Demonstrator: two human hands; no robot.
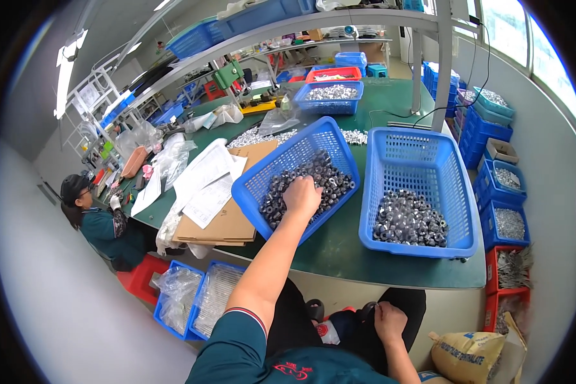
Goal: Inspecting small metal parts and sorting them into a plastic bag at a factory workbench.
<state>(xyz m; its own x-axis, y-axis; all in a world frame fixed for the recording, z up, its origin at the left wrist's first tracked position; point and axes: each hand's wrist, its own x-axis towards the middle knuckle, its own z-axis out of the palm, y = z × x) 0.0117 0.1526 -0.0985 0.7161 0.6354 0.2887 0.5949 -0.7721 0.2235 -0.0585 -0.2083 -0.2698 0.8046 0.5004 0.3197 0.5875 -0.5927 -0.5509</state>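
Observation:
My left hand (302, 197) reaches into a tilted blue plastic basket (249, 182) and rests on a heap of small dark metal bushings (329, 176). Its fingers are curled, and their tips are hidden, so I cannot see what is between them. To the right stands another blue basket (390, 157), holding a pile of similar dark metal bushings (411, 217) at its near end. Down by my right knee, my right hand (390, 320) is closed with the fingers tucked in; whatever it may hold is hidden.
Left of the baskets lie cardboard sheets (227, 227) and papers (205, 182) on the green table (339, 259). Silvery parts fill a farther basket (329, 105). A co-worker (102, 221) sits at the left. Stacked bins (509, 217) line the right wall, above a sack (464, 352).

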